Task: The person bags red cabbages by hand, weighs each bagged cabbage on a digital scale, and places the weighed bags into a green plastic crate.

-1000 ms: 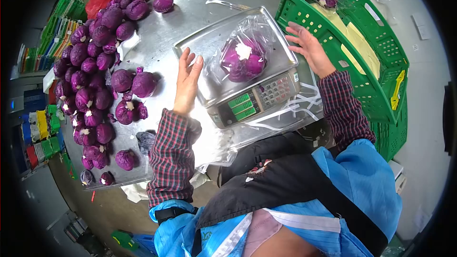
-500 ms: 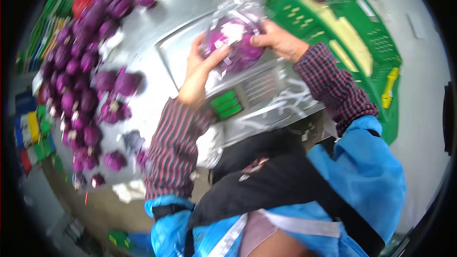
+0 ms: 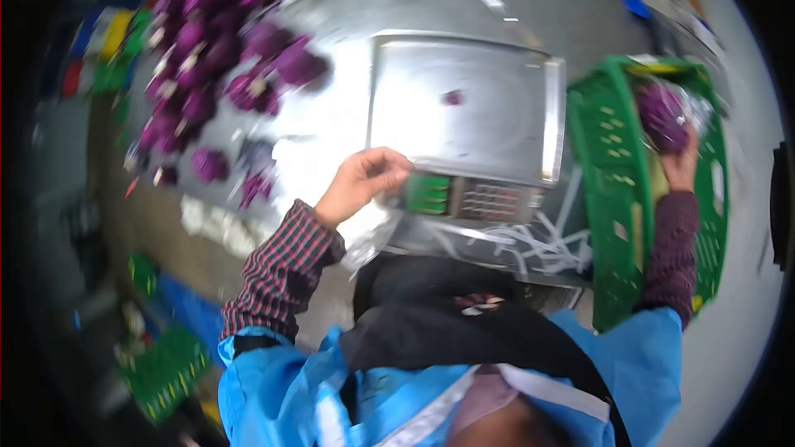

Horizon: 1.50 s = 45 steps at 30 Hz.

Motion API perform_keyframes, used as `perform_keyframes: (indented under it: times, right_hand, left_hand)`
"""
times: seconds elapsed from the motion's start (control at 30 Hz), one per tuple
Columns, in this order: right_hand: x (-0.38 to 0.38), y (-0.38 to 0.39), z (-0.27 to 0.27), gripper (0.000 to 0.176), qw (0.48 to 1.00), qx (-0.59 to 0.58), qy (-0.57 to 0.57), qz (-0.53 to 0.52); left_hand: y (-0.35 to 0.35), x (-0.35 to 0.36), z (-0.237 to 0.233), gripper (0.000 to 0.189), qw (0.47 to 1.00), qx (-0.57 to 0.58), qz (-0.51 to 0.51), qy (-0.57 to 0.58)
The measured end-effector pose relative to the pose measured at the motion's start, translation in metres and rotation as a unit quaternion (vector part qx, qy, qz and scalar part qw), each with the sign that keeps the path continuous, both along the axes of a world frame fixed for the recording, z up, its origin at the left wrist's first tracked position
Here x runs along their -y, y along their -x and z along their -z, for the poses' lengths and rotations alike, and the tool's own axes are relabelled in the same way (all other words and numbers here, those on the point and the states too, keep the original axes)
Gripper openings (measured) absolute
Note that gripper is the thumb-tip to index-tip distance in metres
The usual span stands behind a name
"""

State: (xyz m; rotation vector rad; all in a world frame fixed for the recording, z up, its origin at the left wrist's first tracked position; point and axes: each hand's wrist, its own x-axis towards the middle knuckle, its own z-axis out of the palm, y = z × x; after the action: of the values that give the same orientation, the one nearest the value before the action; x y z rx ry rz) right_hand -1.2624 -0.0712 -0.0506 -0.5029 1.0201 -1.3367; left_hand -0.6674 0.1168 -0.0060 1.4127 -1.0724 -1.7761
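A red cabbage [image 3: 660, 116] wrapped in clear plastic is inside the green crate [image 3: 609, 190], near its far end. My right hand [image 3: 682, 164] grips its near side, with the arm reaching over the crate. My left hand [image 3: 364, 184] hovers by the near left corner of the weighing scale [image 3: 464, 116], its fingers loosely bent and nothing visible in them. Only a small purple leaf scrap [image 3: 451, 98] lies on the scale's metal pan. Crumpled clear plastic [image 3: 368, 240] lies just below my left hand.
A large heap of red cabbages [image 3: 217, 45] covers the metal table's left side, with loose purple leaves [image 3: 255, 189] near its edge. White strips [image 3: 517, 240] lie in front of the scale's keypad [image 3: 489, 201]. Another green crate [image 3: 166, 372] is on the floor at lower left.
The wrapped cabbage has gone from between both hands above the scale to inside the crate, in my right hand. My left hand has let go of it. The view has shifted.
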Motion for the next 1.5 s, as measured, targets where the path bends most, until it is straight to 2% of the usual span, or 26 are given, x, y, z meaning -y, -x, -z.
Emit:
perform_keyframes:
  times: [0.03, 0.13, 0.2, 0.23, 0.3, 0.4, 0.47, 0.5, 0.6, 0.67, 0.7, 0.73, 0.77, 0.83, 0.87, 0.9, 0.97, 1.03, 1.07, 1.13, 1.17, 1.23, 1.27, 1.37, 1.43, 1.5]
  right_hand:
    - [0.01, 0.017, 0.024, 0.046, 0.998, 0.011, -0.057, -0.001]
    - [0.032, 0.035, 0.073, 0.048, 0.991, -0.017, -0.111, -0.068]
    - [0.043, 0.032, 0.078, 0.049, 0.926, -0.28, -0.198, -0.161]
    - [0.062, 0.056, 0.089, 0.053, 0.902, -0.346, -0.178, -0.185]
    - [0.107, 0.098, 0.102, 0.056, 0.757, -0.648, -0.03, -0.083]
    - [0.088, -0.03, -0.003, 0.05, 0.733, -0.661, 0.161, 0.023]
    - [0.042, -0.149, -0.064, 0.047, 0.808, -0.571, 0.135, -0.049]
    - [0.025, -0.19, -0.08, 0.048, 0.805, -0.564, 0.127, -0.132]
    - [-0.057, -0.348, -0.096, 0.027, 0.825, -0.483, 0.197, -0.217]
    - [-0.124, -0.44, -0.087, 0.023, 0.798, -0.486, 0.205, -0.292]
    - [-0.149, -0.476, -0.075, 0.027, 0.715, -0.507, 0.325, -0.356]
    - [-0.181, -0.514, -0.055, 0.024, 0.694, -0.475, 0.387, -0.378]
    - [-0.202, -0.552, -0.048, 0.034, 0.647, -0.444, 0.419, -0.456]
    - [-0.234, -0.616, -0.038, 0.049, 0.546, -0.471, 0.495, -0.485]
    - [-0.236, -0.637, -0.04, 0.049, 0.533, -0.461, 0.514, -0.489]
    - [-0.236, -0.65, -0.042, 0.055, 0.5, -0.508, 0.505, -0.486]
    - [-0.231, -0.665, -0.049, 0.065, 0.437, -0.596, 0.476, -0.476]
    - [-0.223, -0.667, -0.052, 0.063, 0.494, -0.603, 0.353, -0.518]
    - [-0.222, -0.67, -0.057, 0.063, 0.485, -0.6, 0.363, -0.522]
    - [-0.217, -0.685, -0.078, 0.06, 0.522, -0.576, 0.484, -0.403]
    - [-0.212, -0.701, -0.092, 0.06, 0.517, -0.568, 0.494, -0.407]
    - [-0.204, -0.741, -0.121, 0.05, 0.442, -0.54, 0.62, -0.359]
    - [-0.197, -0.741, -0.102, 0.053, 0.427, -0.55, 0.603, -0.389]
    - [-0.183, -0.741, -0.092, 0.048, 0.472, -0.517, 0.568, -0.433]
    - [-0.174, -0.737, -0.099, 0.041, 0.455, -0.518, 0.587, -0.424]
    - [-0.167, -0.731, -0.102, 0.036, 0.512, -0.495, 0.541, -0.447]
  left_hand:
    - [-0.032, -0.023, 0.023, 0.009, 0.995, 0.056, -0.06, 0.062]
    - [-0.117, -0.078, 0.046, 0.01, 0.935, 0.349, -0.026, 0.054]
    - [-0.148, -0.097, 0.066, 0.015, 0.875, 0.47, 0.048, 0.108]
    - [-0.153, -0.1, 0.073, 0.017, 0.864, 0.473, 0.056, 0.162]
    - [-0.164, -0.098, 0.101, 0.019, 0.833, 0.473, 0.083, 0.274]
    - [-0.18, -0.096, 0.144, 0.016, 0.836, 0.475, 0.105, 0.251]
    - [-0.19, -0.092, 0.153, 0.017, 0.844, 0.466, 0.122, 0.236]
    - [-0.192, -0.092, 0.153, 0.017, 0.847, 0.456, 0.126, 0.244]
    - [-0.206, -0.088, 0.153, 0.018, 0.866, 0.4, 0.117, 0.276]
    - [-0.215, -0.081, 0.139, 0.016, 0.893, 0.357, 0.095, 0.258]
    - [-0.222, -0.075, 0.134, 0.015, 0.917, 0.324, 0.07, 0.222]
    - [-0.23, -0.069, 0.132, 0.012, 0.928, 0.293, 0.06, 0.224]
    - [-0.239, -0.064, 0.133, 0.013, 0.946, 0.237, 0.047, 0.217]
    - [-0.247, -0.061, 0.116, 0.017, 0.982, 0.108, -0.005, 0.155]
    - [-0.25, -0.061, 0.1, 0.019, 0.983, 0.065, -0.038, 0.166]
    - [-0.255, -0.061, 0.095, 0.023, 0.986, -0.076, -0.081, 0.124]
    - [-0.271, -0.056, 0.084, 0.025, 0.98, -0.164, -0.105, 0.047]
    - [-0.282, -0.053, 0.069, 0.026, 0.963, -0.211, -0.166, 0.03]
    - [-0.286, -0.053, 0.061, 0.026, 0.96, -0.212, -0.178, 0.036]
    - [-0.294, -0.057, 0.045, 0.029, 0.963, -0.174, -0.186, 0.085]
    - [-0.296, -0.06, 0.044, 0.029, 0.961, -0.17, -0.199, 0.09]
    - [-0.301, -0.065, 0.034, 0.03, 0.96, -0.178, -0.136, 0.166]
    - [-0.306, -0.069, 0.026, 0.033, 0.961, -0.187, -0.14, 0.145]
    - [-0.327, -0.072, 0.011, 0.033, 0.957, -0.206, -0.168, 0.113]
    - [-0.344, -0.075, 0.01, 0.034, 0.951, -0.222, -0.202, 0.08]
    - [-0.355, -0.079, 0.016, 0.039, 0.953, -0.219, -0.186, 0.1]
